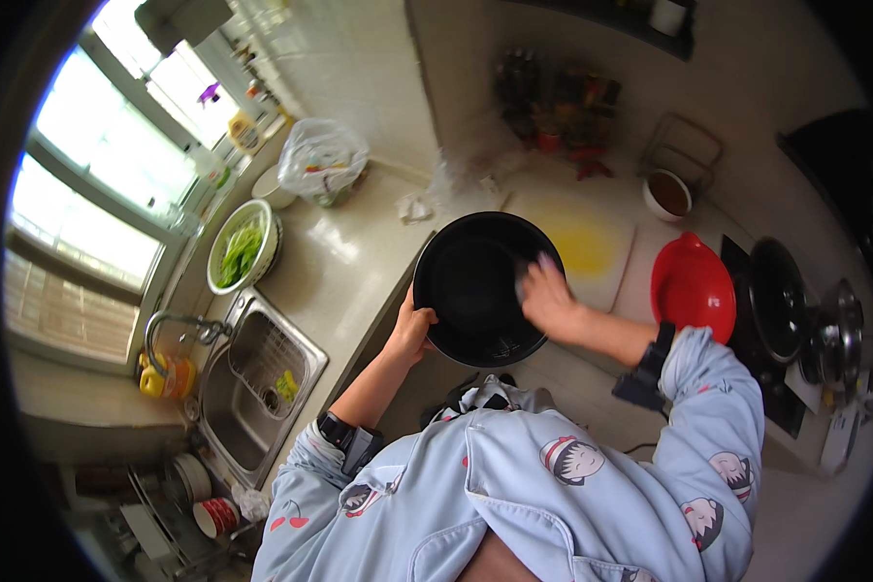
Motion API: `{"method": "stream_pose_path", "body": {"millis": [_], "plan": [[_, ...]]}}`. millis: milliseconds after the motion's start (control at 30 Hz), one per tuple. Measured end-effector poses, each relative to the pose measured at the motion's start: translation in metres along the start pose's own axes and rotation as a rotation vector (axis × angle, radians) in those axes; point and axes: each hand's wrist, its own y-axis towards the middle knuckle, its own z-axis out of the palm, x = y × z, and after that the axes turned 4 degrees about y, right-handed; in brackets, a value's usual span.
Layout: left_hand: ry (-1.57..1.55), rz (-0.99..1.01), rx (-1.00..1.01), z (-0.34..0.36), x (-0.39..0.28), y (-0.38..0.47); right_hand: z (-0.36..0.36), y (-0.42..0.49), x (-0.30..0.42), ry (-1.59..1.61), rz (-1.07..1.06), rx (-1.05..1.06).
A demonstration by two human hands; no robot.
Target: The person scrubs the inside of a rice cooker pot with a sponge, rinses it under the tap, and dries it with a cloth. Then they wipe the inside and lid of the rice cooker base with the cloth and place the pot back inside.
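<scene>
A round black inner pot (473, 284), like a rice cooker's with faint marks low on its inner wall, is held up in front of me, its opening facing me. My left hand (413, 327) grips the left rim, thumb over the edge. At the pot's right inner side is my right hand (549, 298), blurred by motion. Something pale and greyish shows at its fingers, too smeared to name. Behind the pot, a pale cutting board (618, 254) on the counter bears a blurred yellow patch of food (586, 247).
Right of the pot are a red plastic basin (691, 287), a bowl of brown liquid (668, 195) and a wok (777, 298) on the black stove. At left stand a steel sink (251, 422) with a faucet (207, 331), a colander of green leaves (241, 254) and a plastic bag (324, 160).
</scene>
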Motion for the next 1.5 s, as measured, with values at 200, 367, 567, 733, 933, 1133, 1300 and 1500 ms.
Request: {"method": "stream_pose_path", "body": {"millis": [200, 367, 567, 733, 933, 1133, 1300, 1500], "plan": [[0.118, 0.060, 0.228, 0.062, 0.002, 0.033, 0.018, -0.023, 0.003, 0.452, 0.144, -0.296], [0.126, 0.138, 0.356, 0.099, 0.004, 0.040, 0.052, -0.026, -0.042, 0.078, 0.568, -0.266], [0.256, 0.043, 0.486, 0.115, 0.003, 0.053, 0.065, -0.088, 0.006, 0.446, 0.825, 0.596], [0.366, 0.128, 0.837, 0.148, 0.027, 0.053, 0.065, -0.091, 0.048, 1.376, 1.175, 0.168], [0.573, 0.125, 1.006, 0.201, 0.051, 0.034, 0.085, -0.142, 0.072, 2.593, 1.236, -1.342], [0.616, -0.101, 1.135, 0.277, 0.069, 0.002, 0.054, -0.257, 0.132, 2.105, 1.202, -0.592], [0.802, 0.016, 1.216, 0.354, 0.109, -0.033, 0.031, -0.376, 0.171, 0.536, 1.450, 0.094], [0.953, 0.152, 1.310, 0.467, 0.178, -0.100, 0.082, -0.497, 0.176, -0.034, 1.744, 0.003]]}}
